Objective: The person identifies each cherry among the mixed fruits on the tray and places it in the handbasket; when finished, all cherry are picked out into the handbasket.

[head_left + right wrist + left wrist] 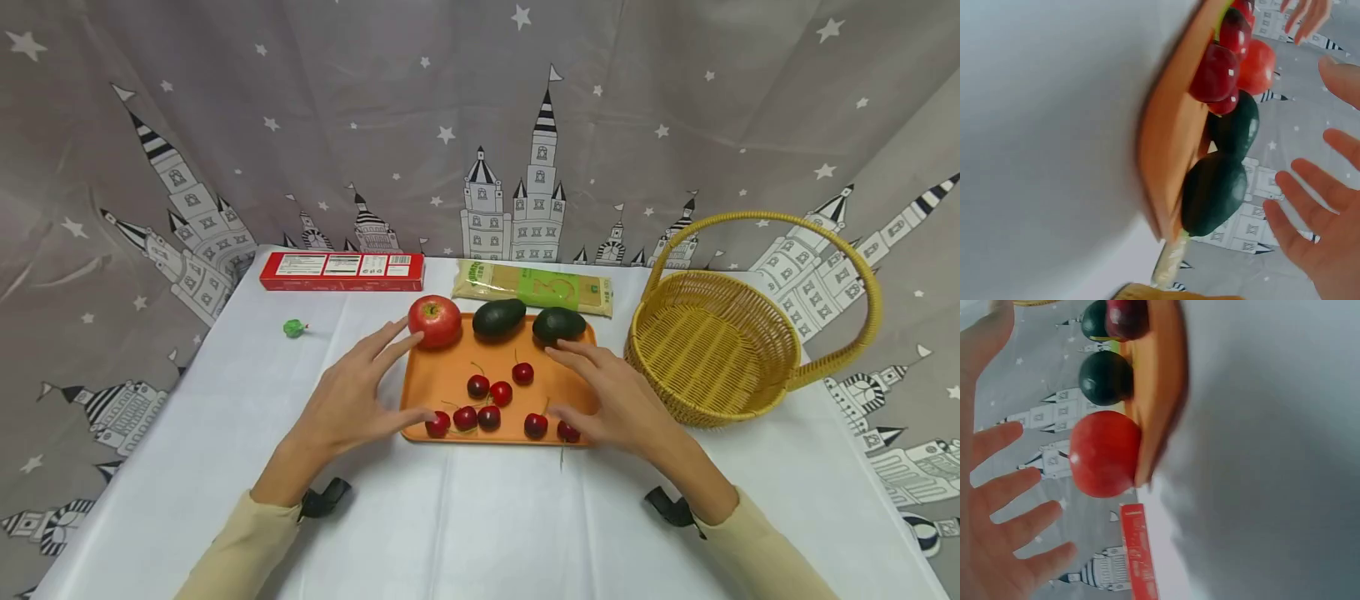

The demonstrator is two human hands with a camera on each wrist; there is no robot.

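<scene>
An orange tray [438, 375] lies on the white table, bearing a red apple [435, 322], two dark green avocados [499, 319] and several dark red cherries [501, 392]. My left hand [348, 400] hovers over the tray's left side, fingers spread near the apple, holding nothing. Over the right side, my right hand [626, 400] is held with its fingers apart, near the right avocado [558, 325] and the lower right cherry [567, 432]. Both wrist views show empty palms [997, 544] with the fingers extended.
To the right stands a yellow wicker basket [712, 350] with a tall handle. Behind the tray lie a red box [342, 272] and a packet of noodles [532, 287]. A small green object [294, 327] sits at left. A grey castle-print curtain [390, 108] hangs behind.
</scene>
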